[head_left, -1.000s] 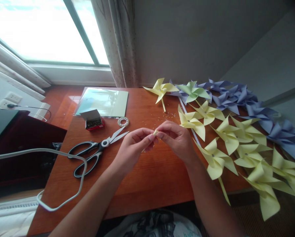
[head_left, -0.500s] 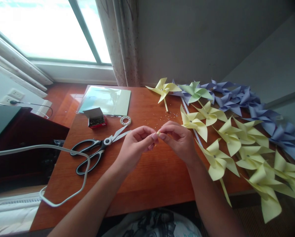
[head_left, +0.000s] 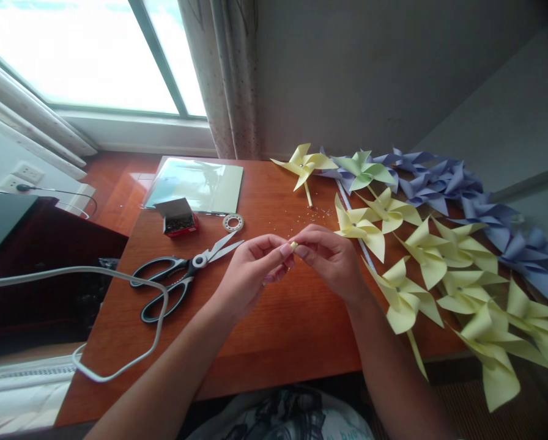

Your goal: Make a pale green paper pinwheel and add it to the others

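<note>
My left hand [head_left: 251,272] and my right hand [head_left: 331,256] meet above the middle of the wooden table [head_left: 274,324]. Between their fingertips they pinch a thin pale yellow paper stick [head_left: 293,245]; only its tip shows, the rest is hidden by my left fingers. Several finished yellow paper pinwheels [head_left: 405,299] lie just right of my right hand. Black-handled scissors [head_left: 182,275] lie open to the left of my left hand.
Purple pinwheels [head_left: 439,180] and a green one [head_left: 361,171] line the back right. A small red box of pins [head_left: 177,218], a tape roll [head_left: 233,222] and a sheet pack [head_left: 196,186] sit at the back left. A white cable [head_left: 118,366] loops over the left edge.
Both hands stay together at the stick with only small finger shifts. The view drifted slightly; nothing else on the table moved.
</note>
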A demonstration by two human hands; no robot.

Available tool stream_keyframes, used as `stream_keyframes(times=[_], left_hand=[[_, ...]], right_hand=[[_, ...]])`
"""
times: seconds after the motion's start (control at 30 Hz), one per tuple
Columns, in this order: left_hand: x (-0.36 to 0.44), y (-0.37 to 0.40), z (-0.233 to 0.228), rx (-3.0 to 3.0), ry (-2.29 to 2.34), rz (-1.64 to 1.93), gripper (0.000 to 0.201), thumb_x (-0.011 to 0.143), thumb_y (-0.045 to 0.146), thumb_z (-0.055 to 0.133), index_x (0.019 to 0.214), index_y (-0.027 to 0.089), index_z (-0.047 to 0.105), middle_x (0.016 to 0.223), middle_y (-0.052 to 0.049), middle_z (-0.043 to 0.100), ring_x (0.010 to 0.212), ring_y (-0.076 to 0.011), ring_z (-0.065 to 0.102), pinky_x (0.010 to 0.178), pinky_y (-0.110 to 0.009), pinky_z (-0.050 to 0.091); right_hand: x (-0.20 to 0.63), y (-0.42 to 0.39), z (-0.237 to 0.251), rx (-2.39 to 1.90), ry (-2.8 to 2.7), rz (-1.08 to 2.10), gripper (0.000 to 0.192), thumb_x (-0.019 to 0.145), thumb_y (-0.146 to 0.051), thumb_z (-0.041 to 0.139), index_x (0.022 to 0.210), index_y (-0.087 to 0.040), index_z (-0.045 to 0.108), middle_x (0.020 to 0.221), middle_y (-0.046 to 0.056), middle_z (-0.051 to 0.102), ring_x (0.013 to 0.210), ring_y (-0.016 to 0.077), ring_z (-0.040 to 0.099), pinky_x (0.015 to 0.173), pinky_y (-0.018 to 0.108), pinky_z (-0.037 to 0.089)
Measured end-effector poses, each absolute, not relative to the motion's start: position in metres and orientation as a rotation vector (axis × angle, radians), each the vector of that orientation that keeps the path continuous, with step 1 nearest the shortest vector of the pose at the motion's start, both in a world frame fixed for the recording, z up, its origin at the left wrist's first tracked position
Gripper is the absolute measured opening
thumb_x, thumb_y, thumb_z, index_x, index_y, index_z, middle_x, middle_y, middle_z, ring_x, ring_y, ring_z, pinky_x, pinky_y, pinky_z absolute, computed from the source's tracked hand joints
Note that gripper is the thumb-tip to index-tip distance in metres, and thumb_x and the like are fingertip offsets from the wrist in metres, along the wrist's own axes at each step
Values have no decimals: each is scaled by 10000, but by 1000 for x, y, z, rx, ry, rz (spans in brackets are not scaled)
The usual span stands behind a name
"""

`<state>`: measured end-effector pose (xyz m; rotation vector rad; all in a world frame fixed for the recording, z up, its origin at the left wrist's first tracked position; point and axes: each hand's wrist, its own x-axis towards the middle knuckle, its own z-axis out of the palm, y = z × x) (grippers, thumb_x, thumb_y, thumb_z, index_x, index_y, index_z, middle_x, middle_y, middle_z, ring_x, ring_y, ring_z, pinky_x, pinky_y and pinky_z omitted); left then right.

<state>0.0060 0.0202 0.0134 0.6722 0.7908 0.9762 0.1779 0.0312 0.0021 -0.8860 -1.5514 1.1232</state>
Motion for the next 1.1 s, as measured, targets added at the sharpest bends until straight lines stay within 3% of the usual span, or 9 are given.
stream_keyframes(times=[0.33,0.5,0.77,0.83,0.97,1.1], left_hand=[[7,19,7,831,892,1031,205,859,336,772,850,150,686,707,-9,663,579,-70,501,506,-175,330],[7,19,7,992,987,1088,237,858,368,765,826,141,702,696,-6,650,584,-80,461,526,-200,336],[2,20,10,1000,973,1165,206,846,329,782,792,147,701,698,-10,660,586,-78,465,531,-200,338],[-3,23,12,948,962,1225,176,851,301,777,802,148,704,701,-8,656,570,-65,453,518,-189,327],[-18,33,15,760,908,1410,147,816,248,790,782,138,698,697,-2,620,531,-44,419,471,-168,278],[-28,42,16,629,907,1503,132,773,221,799,772,128,706,688,-3,595,498,-38,401,430,-166,246]], right_hand=[[175,31,-1,-979,-1510,1066,33,897,-232,731,909,-231,761,856,12,699,807,163,653,720,302,520],[172,31,-4,-991,-1514,1034,24,896,-216,729,897,-222,752,849,6,700,793,149,646,709,286,513],[171,35,-11,-1007,-1461,1127,98,939,-284,675,1001,-243,739,912,2,695,796,141,650,703,263,524],[163,44,-18,-1114,-1533,1043,149,971,-283,610,1051,-231,724,914,17,699,778,147,649,698,268,526],[132,75,-29,-1282,-2186,663,253,935,-157,587,1151,-210,709,984,58,697,853,190,648,783,299,508],[101,102,-27,-1322,-2600,431,307,1018,-219,474,1268,-233,651,1041,88,705,842,217,667,705,294,487]])
